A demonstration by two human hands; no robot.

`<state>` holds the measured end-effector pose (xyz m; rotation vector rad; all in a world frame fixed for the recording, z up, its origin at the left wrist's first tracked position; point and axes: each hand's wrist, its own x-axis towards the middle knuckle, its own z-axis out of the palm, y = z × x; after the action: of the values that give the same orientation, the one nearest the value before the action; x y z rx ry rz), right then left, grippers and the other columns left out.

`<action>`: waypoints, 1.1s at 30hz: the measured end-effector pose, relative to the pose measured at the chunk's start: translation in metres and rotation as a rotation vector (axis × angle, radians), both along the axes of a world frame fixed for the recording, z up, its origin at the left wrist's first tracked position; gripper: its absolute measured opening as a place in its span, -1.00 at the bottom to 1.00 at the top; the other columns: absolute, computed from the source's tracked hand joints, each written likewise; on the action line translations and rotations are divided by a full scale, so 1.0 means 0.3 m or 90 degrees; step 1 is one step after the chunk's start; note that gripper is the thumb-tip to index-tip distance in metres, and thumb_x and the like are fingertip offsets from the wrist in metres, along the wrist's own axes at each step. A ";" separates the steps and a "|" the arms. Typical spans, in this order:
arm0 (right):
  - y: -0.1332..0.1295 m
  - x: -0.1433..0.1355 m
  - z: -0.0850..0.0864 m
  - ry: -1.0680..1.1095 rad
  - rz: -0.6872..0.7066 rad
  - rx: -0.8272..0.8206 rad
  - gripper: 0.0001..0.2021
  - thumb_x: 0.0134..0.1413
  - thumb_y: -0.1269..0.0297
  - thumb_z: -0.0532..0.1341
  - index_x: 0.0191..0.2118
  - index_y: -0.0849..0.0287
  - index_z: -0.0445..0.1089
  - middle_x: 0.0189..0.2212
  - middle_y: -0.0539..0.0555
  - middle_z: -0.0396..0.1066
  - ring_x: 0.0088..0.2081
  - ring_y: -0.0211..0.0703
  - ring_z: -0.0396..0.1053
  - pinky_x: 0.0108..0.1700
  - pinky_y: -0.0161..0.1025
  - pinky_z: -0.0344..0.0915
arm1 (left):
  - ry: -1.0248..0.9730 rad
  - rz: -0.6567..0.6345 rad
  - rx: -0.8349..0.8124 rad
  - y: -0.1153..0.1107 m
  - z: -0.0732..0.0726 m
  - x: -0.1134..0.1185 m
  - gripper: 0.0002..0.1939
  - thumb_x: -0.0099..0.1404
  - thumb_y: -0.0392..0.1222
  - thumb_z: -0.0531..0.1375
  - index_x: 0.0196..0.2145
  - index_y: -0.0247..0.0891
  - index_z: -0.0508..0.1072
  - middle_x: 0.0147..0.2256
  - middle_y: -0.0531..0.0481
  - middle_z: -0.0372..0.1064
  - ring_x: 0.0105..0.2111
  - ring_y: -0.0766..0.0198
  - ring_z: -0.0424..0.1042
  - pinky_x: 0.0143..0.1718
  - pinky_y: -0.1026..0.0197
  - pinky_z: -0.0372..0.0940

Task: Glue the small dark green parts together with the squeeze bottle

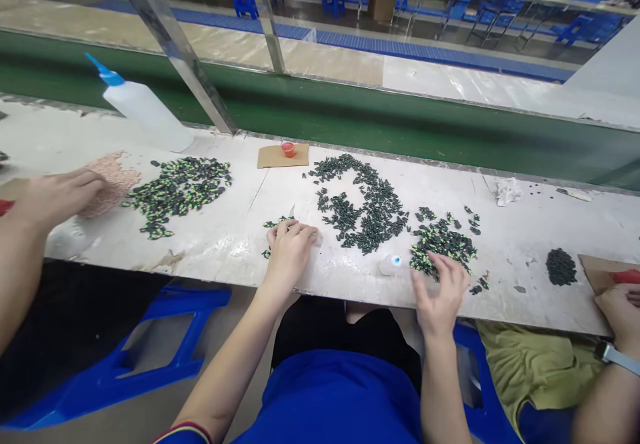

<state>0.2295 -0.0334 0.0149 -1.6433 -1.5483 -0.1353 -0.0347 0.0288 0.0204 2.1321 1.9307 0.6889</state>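
Note:
My left hand (292, 251) rests on the white table with its fingers curled down and close together. Beside its fingertips lies a small cluster of black and green pieces (273, 223); whatever is under the fingers is hidden. My right hand (443, 291) is at the near edge of a pile of black pieces with bright green marks (445, 241), its thumb apart from the fingers and nothing visible between them. Between my hands spread many small dark green pieces (377, 211). A small white bottle with a blue tip (390, 265) lies left of my right hand.
A large white squeeze bottle (150, 117) leans at the back left, near another black-green pile (180, 187). A co-worker's hand (65, 194) touches pinkish bits (115, 181). Another person's hand (623, 307) is far right. A red cup (288, 149) sits on cardboard (267, 157).

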 end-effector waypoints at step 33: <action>0.013 -0.188 -0.040 0.551 0.120 -0.173 -0.75 -0.06 0.09 0.28 -0.47 0.21 0.42 -0.58 0.01 0.43 -0.52 -0.20 0.34 -0.47 -0.30 0.29 | -0.295 -0.059 -0.075 -0.138 -0.083 0.080 -0.75 0.17 -0.26 0.31 -0.17 -0.09 0.50 -0.33 0.02 0.57 -0.07 0.06 0.44 0.02 -0.10 0.13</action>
<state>0.1733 -0.0296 0.0030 -1.4393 -1.0456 0.8168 -0.0107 -0.0125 -0.0045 1.7823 1.5740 0.9274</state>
